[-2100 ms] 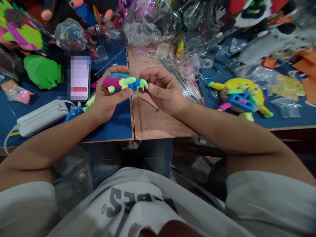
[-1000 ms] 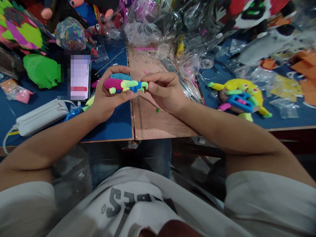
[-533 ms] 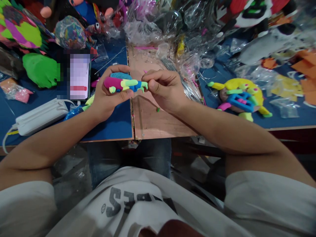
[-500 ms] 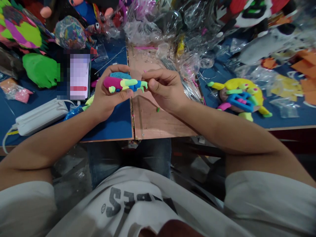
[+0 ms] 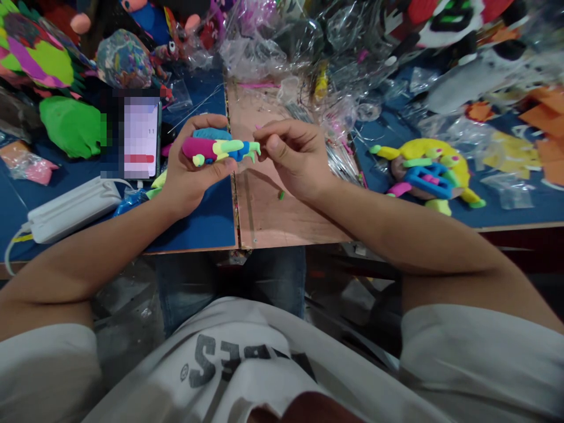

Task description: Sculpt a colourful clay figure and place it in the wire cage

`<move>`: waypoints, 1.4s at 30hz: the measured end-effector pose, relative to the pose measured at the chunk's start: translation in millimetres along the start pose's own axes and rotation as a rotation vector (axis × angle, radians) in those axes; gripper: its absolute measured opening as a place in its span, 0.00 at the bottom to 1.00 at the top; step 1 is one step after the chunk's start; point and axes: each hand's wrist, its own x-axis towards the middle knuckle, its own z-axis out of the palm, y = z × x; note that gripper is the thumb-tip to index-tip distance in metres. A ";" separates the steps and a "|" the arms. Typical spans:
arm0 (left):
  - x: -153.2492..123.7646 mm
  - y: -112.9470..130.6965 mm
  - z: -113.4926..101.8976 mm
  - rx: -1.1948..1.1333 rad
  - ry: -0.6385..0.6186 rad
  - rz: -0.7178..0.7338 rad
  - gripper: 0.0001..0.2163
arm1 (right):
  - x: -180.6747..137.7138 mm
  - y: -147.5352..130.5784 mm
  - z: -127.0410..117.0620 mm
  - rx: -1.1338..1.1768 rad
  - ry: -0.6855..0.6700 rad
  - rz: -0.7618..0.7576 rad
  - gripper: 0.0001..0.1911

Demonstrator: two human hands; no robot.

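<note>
- Left hand (image 5: 187,176): fingers curled around the small clay figure (image 5: 224,148), gripping it.
- Figure lies sideways, held above the seam between blue mat (image 5: 207,229) and wooden board (image 5: 286,226); feet point to the right hand.
- Right hand (image 5: 302,155): thumb and fingers bent together just beside the feet; pink tip (image 5: 258,126) at fingertips, can't tell if pinched.
- Front: wood surface runs from right hand to near edge, small green piece (image 5: 281,195) on it.
- Left side: phone (image 5: 140,138) near left hand, white box (image 5: 74,211) beyond forearm.
- Back: metal rods (image 5: 341,161) near right hand, plastic bags (image 5: 264,56) farther.
- Right: yellow clay piece (image 5: 418,151), well apart.
</note>
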 end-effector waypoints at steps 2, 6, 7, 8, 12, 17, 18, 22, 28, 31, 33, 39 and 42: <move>0.6 -1.1 -2.3 0.092 0.024 0.084 0.28 | -3.1 -2.8 -2.3 -0.209 0.021 -0.067 0.18; -0.6 0.2 -1.8 0.322 0.058 0.289 0.29 | -10.5 -6.6 -4.3 -0.691 -0.025 -0.231 0.22; -1.8 1.8 -0.7 0.364 0.050 0.322 0.28 | -11.9 -7.1 -4.1 -0.777 -0.043 -0.263 0.22; -3.1 3.9 0.5 0.397 0.033 0.349 0.27 | -13.1 -7.5 -3.7 -0.845 -0.054 -0.288 0.22; -8.0 11.2 3.4 0.465 -0.026 0.396 0.27 | -15.0 -8.8 -1.9 -1.004 -0.055 -0.325 0.18; -9.8 13.6 3.5 0.490 -0.058 0.352 0.26 | -14.4 -8.3 -0.7 -1.035 -0.073 -0.334 0.14; -9.8 13.9 3.7 0.494 -0.069 0.354 0.25 | -14.4 -8.3 -0.5 -1.027 -0.076 -0.332 0.14; -9.3 15.4 4.7 0.504 -0.088 0.369 0.25 | -14.7 -8.8 -2.3 -0.959 -0.084 -0.328 0.12; -1.4 12.2 -2.8 0.518 -0.079 0.300 0.26 | -6.9 -2.9 -15.2 -0.899 -0.090 -0.214 0.16; 5.5 9.5 -9.8 0.516 -0.123 0.258 0.27 | 1.3 -1.4 -20.0 -0.880 -0.072 -0.171 0.16; 9.1 8.8 -13.2 0.505 -0.166 0.237 0.27 | 5.9 -3.0 -21.3 -0.814 -0.108 -0.168 0.19; 12.5 11.8 -17.6 0.599 -0.250 0.169 0.32 | 10.0 -7.1 -21.9 -0.509 -0.301 -0.265 0.22; 10.9 14.1 -18.2 0.698 -0.315 0.146 0.37 | 9.8 -5.9 -21.0 -0.560 -0.389 -0.336 0.24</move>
